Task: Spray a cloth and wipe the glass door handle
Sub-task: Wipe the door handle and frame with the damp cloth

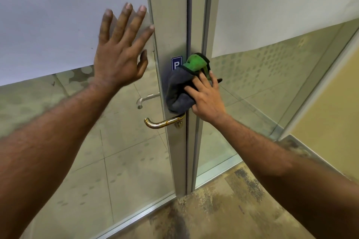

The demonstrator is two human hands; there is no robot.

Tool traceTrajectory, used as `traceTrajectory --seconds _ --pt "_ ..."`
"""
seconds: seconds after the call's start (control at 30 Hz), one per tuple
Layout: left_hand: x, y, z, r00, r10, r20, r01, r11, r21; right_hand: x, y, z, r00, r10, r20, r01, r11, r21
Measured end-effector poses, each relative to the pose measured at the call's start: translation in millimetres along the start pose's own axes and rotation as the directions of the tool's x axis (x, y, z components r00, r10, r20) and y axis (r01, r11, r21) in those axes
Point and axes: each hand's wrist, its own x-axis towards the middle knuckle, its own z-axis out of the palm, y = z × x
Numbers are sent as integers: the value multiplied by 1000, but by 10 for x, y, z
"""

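Observation:
A brass lever handle [162, 122] sticks out to the left from the grey metal door frame [171, 25]. My right hand [206, 99] presses a dark grey cloth [178, 93] against the frame just above the handle's base. The same hand also grips the green trigger head of a spray bottle [195, 63]; the bottle's body is hidden. My left hand [120, 52] lies flat on the frosted glass pane [58, 25] with its fingers spread, holding nothing.
A small blue sign with a white letter [176, 63] sits on the frame beside the cloth. Through the glass, a second silver handle [145, 99] shows on the far side. A fixed glass panel [272, 64] stands to the right, and mottled carpet [223, 209] lies below.

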Motion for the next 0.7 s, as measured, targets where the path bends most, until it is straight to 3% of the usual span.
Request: traceTrajectory --seconds 0.2,0.33,0.4,0.53,0.7 --pt "-273 48 143 999 35 -7 -34 999 17 329 -243 -35 983 84 -162 -46 973 228" --pt "-269 61 177 999 40 -30 -38 998 50 229 -209 55 981 -158 -110 171 978 116" --pt "-272 63 189 999 41 -27 -39 997 62 124 -79 76 977 -207 -43 209 977 46" --pt "-275 68 207 999 28 -18 -26 996 82 71 46 29 995 -76 -58 77 997 9" --pt "-273 74 191 999 34 -35 -31 997 74 527 -273 -110 965 122 -232 -65 969 236"
